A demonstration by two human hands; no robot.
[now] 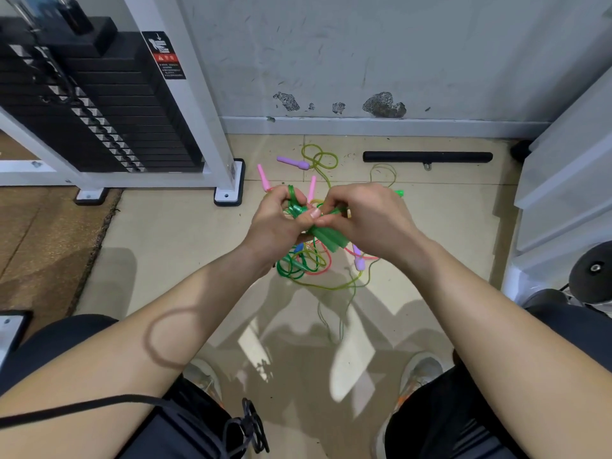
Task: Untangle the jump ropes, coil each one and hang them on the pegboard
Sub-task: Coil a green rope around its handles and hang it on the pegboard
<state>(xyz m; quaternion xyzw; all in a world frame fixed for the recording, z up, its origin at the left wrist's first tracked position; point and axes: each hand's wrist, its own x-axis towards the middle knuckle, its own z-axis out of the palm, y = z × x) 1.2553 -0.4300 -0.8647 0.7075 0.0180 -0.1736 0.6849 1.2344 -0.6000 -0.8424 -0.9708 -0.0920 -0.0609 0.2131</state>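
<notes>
Head | left grip (pixel 278 225), right grip (pixel 371 217) pinch green rope (pixel 328 239) | tangle (pixel 304 264) on floor (pixel 165 243), wall (pixel 364 61) ahead

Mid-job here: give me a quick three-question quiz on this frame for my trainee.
1. True or false: the left hand and the right hand both grip the green jump rope.
2. What lies on the floor to the right of the purple handle? A) black bar B) dumbbell C) ball
3. Fill in: the weight stack stands on the person's ____ side.

Key: 1 true; 2 A; 3 left.
</notes>
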